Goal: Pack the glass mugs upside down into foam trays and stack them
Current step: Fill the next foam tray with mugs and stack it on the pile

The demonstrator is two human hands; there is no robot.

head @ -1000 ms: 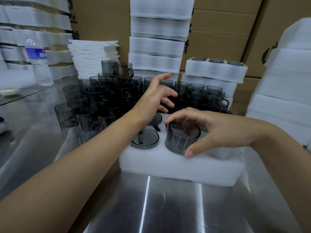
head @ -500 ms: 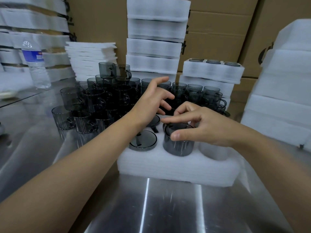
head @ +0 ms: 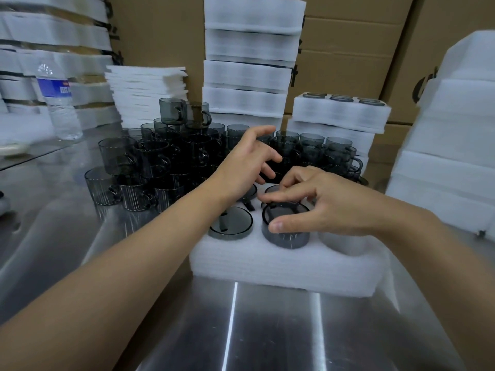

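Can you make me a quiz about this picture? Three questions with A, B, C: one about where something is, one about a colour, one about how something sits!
1. Where is the water bottle? A. far right B. far left C. front middle
2. What colour are the loose glass mugs? A. red B. yellow C. smoky grey
3. How does the held mug under the right hand sit in the foam tray? A. upside down B. upright C. on its side
Answers: 1 B, it stands near the picture's left edge; 2 C, the glass is dark and see-through; 3 A, its flat base faces up.
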